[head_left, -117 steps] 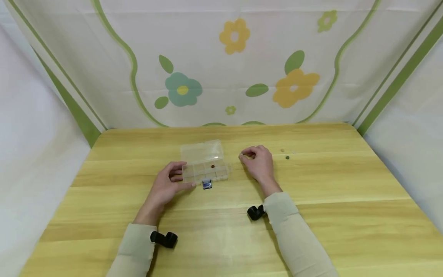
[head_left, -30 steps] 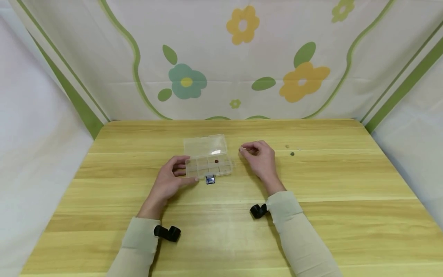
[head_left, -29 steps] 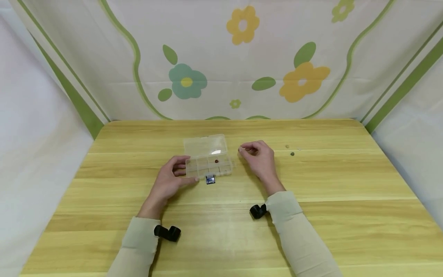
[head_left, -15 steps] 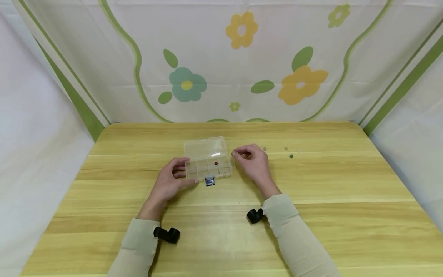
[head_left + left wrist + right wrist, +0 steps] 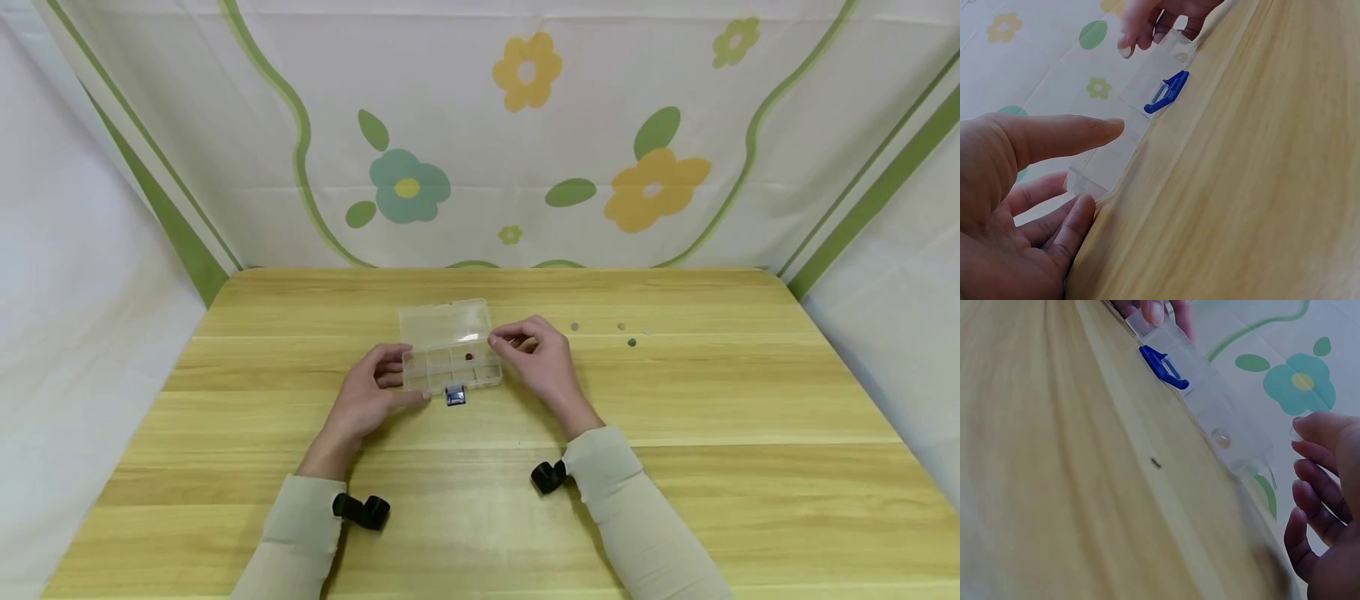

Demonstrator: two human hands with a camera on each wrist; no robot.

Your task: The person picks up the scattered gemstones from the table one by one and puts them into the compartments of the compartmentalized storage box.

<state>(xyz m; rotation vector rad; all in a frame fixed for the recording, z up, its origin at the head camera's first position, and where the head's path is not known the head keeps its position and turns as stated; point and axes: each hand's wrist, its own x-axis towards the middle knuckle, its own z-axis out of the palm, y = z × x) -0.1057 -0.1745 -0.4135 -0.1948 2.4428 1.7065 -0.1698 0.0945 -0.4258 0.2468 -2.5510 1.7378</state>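
A clear plastic compartment box (image 5: 438, 367) lies on the table with its lid (image 5: 442, 323) raised at the back. Its blue latch (image 5: 455, 394) hangs at the front. My left hand (image 5: 367, 390) holds the box's left end, thumb at the front corner and fingers behind. In one compartment sits a small dark red bead (image 5: 469, 357); the right wrist view also shows a pale round bead (image 5: 1221, 438) in the end compartment. My right hand (image 5: 538, 354) is at the box's right end, pinching a tiny clear piece (image 5: 1295, 432) between thumb and index finger, its kind unclear.
Right of my right hand, several small pieces lie apart on the table: a greyish one (image 5: 574, 327), a tan one (image 5: 621, 326), a dark green one (image 5: 632, 342) and a faint clear one (image 5: 647, 332). A flowered cloth (image 5: 480, 150) hangs behind the table.
My right hand has moved left to the box's right end with the tiny piece, uncovering the greyish piece behind it. The left hand has kept its hold on the box.
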